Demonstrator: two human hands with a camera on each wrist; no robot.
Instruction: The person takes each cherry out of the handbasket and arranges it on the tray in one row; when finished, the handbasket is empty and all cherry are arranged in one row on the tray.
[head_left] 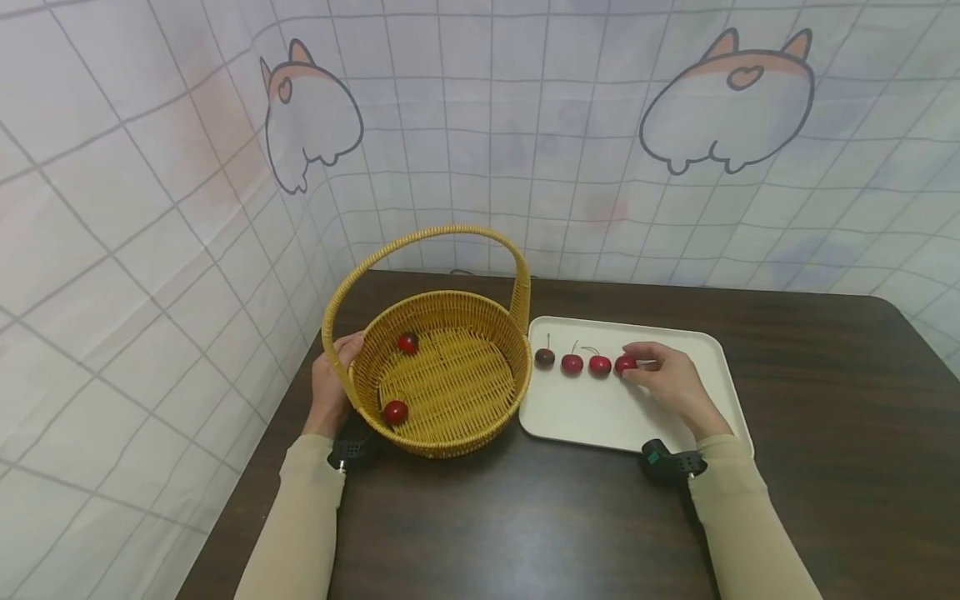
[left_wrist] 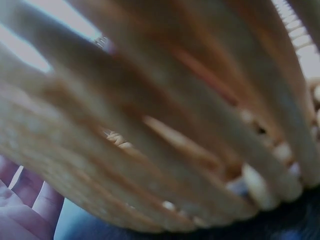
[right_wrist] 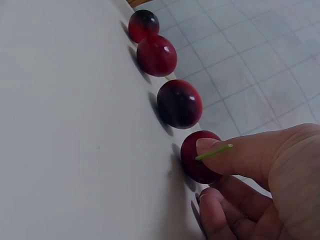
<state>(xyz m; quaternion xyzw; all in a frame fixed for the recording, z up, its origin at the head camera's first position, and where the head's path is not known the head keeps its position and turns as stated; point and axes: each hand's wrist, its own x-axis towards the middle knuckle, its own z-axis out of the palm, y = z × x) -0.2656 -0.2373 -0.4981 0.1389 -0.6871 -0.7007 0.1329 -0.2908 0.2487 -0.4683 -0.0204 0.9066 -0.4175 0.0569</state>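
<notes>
A right hand (head_left: 671, 382) pinches a cherry (head_left: 623, 366), rightmost of four lined up on a white tray (head_left: 577, 412).
The row sits near the tray's far edge. Near the tabletop's (head_left: 510, 517) left edge stands a wicker basket (head_left: 457, 375) (two cherries (head_left: 395, 412) inside); the left hand (head_left: 330, 383), fingers relaxed, touches its left side.

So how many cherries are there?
6: two cherries in the basket, four in a line on the tray, the rightmost pinched by the right hand. More may hide.
</notes>
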